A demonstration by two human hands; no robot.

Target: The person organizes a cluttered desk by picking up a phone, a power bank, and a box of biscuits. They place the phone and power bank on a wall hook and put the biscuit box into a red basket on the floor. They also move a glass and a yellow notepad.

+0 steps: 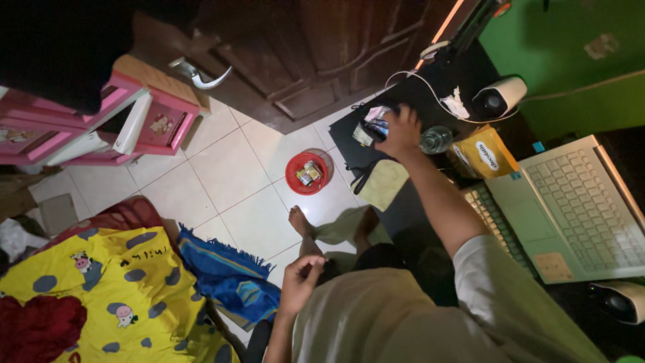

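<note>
Tiled floor (222, 175) fills the centre of the view, bordered by a dark wooden door (316, 54) with a metal handle (198, 75) at the top. A yellow blanket (101, 289) with cartoon patches lies at lower left, a blue fringed cloth (225, 272) just beside it. A pink shelf unit (107, 124) stands at upper left. A black desk (430, 101) runs along the right side, bearing an open silver laptop (578, 215), a yellow pouch (484, 156), a white camera (500, 97), a clear bottle (435, 140) and a white cable (416, 79). A second white device (621, 301) sits at the lower right edge. A red bowl (306, 173) holding small packets rests on the floor near the desk's corner, with a bare foot (300, 222) close below it. The right hand (401, 131) reaches across the desk, fingers curled down over a small dark item (374, 126) at the desk's far left end, just beside the bottle; whether it is gripped cannot be told. The left hand (300, 279) is held near the lap, fingers loosely curled, thumb against fingertips; anything pinched there is too small to tell.
</note>
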